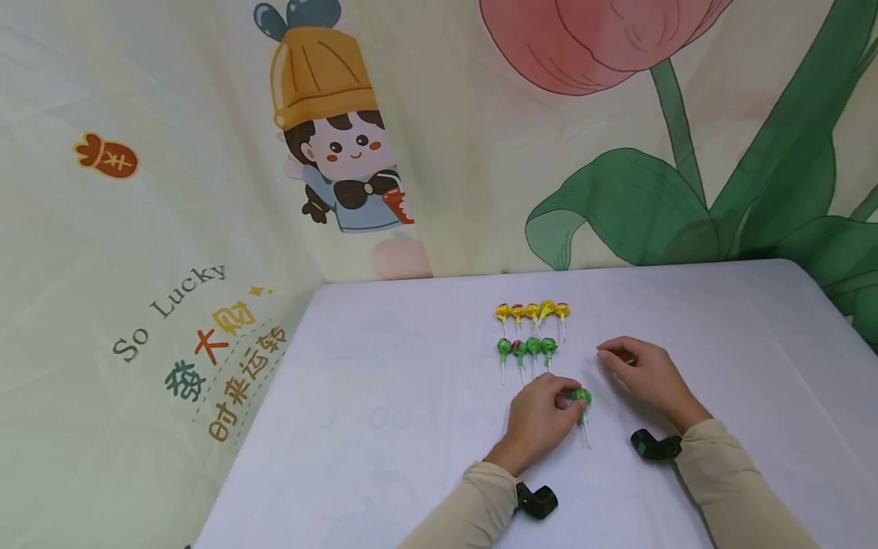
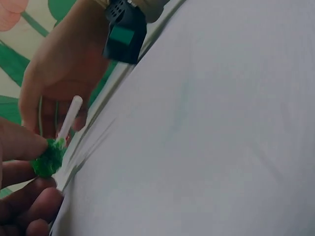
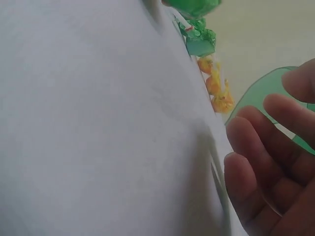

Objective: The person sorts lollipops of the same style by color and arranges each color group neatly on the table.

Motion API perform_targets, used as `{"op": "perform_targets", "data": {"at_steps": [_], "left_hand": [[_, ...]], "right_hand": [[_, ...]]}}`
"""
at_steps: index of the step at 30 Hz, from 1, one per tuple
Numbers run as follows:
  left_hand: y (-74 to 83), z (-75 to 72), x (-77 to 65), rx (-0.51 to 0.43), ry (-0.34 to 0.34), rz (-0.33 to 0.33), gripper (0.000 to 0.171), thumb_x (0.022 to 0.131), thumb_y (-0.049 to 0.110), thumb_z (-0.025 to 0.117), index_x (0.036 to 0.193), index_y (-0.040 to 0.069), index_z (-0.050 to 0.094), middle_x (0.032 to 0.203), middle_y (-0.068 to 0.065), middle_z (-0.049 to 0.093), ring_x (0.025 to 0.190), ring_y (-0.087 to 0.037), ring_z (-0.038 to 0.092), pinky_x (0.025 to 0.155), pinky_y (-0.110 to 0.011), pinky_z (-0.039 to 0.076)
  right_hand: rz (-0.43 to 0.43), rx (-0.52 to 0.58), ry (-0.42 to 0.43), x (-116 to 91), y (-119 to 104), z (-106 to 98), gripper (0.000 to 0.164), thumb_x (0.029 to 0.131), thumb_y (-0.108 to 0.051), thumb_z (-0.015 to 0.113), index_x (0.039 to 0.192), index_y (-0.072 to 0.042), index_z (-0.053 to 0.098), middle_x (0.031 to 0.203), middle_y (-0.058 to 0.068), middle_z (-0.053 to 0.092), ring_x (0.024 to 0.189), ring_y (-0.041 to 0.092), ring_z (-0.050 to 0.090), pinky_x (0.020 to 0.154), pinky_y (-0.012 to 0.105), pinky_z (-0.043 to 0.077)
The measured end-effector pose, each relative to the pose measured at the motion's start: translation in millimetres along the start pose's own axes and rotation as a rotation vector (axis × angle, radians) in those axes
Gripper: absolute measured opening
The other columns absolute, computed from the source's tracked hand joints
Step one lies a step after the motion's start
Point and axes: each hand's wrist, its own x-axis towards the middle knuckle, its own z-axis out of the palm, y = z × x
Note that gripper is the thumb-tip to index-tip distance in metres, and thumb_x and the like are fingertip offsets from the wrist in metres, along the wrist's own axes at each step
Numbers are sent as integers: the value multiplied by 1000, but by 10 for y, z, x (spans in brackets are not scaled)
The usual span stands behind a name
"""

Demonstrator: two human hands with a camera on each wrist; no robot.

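My left hand point(image 1: 542, 415) pinches a green-wrapped lollipop point(image 1: 581, 396) by its round head, between thumb and fingers. In the left wrist view the white stick of this lollipop point(image 2: 48, 160) points up and away from the fingertips. Off to the right, my right hand point(image 1: 648, 375) is over the table with nothing in it, its fingers loosely bent in the right wrist view. Just beyond the left hand lies a row of several green lollipops point(image 1: 533, 347), sticks toward me. Behind them is a row of several yellow lollipops point(image 1: 533, 311), lined up the same way.
A white-covered table point(image 1: 398, 396) carries everything. Behind its far edge hangs a printed cloth point(image 1: 466, 152) with a cartoon figure and a large flower. Each wrist wears a small black camera, such as the right camera point(image 1: 655, 445).
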Motion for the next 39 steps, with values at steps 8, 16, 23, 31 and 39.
{"op": "perform_targets", "data": {"at_steps": [8, 16, 23, 31, 39], "left_hand": [[-11, -109, 39, -147, -28, -48, 21, 90, 25, 76, 110, 17, 75, 92, 10, 62, 75, 4, 55, 66, -15, 46], [3, -163, 65, -279, -47, -72, 22, 91, 21, 75, 111, 13, 74, 96, 9, 63, 77, 3, 60, 68, -18, 50], [-21, -181, 54, -283, -52, -26, 19, 91, 15, 73, 109, 10, 74, 99, 3, 64, 78, 4, 60, 69, -16, 51], [-19, -239, 165, -156, 45, 88, 11, 90, 7, 68, 96, 9, 77, 92, 1, 65, 76, 0, 57, 69, -13, 48], [34, -245, 252, -93, -3, 59, 11, 93, 14, 69, 101, 12, 76, 95, 4, 64, 78, 2, 57, 70, -13, 46]], "right_hand": [[43, 29, -9, -97, 68, -24, 33, 101, -37, 60, 119, -11, 69, 115, 9, 67, 104, 27, 58, 88, 45, 50], [53, 56, 14, -117, 79, -22, 33, 101, -36, 59, 119, -10, 69, 115, 10, 68, 109, 29, 58, 93, 51, 48], [57, 44, 17, -141, 88, -55, 35, 102, -36, 57, 120, -8, 68, 116, 11, 67, 110, 30, 58, 94, 52, 49], [72, 57, 20, -172, 155, -95, 37, 103, -39, 55, 120, -8, 68, 117, 11, 67, 110, 30, 58, 94, 52, 48], [52, 44, -7, -165, 171, -63, 34, 101, -35, 60, 120, -9, 68, 119, 12, 67, 113, 31, 58, 97, 54, 46]]}}
